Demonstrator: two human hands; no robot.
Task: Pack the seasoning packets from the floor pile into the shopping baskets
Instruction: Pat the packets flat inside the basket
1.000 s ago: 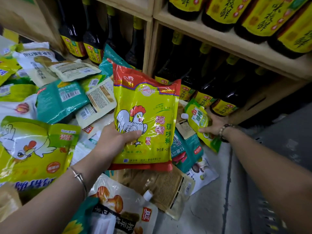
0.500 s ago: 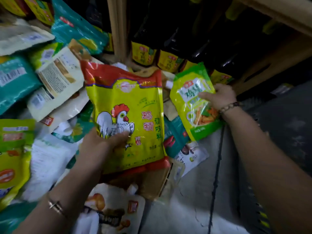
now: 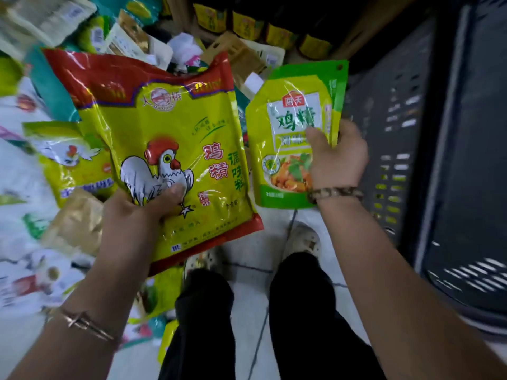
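Two packets are up off the floor, one per hand. The left hand (image 3: 129, 215) pinches the big glossy yellow rooster bag (image 3: 164, 149) by its lower edge, fingers closed on crinkly foil. The right hand (image 3: 338, 157) clamps the smaller green spouted pouch (image 3: 290, 133), likely for carrying to the dark slotted basket (image 3: 397, 119) alongside. Beyond lies the pile (image 3: 131, 42) of flat, shiny packets.

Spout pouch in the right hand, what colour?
Green and yellow spout pouch, white label panel; head view.
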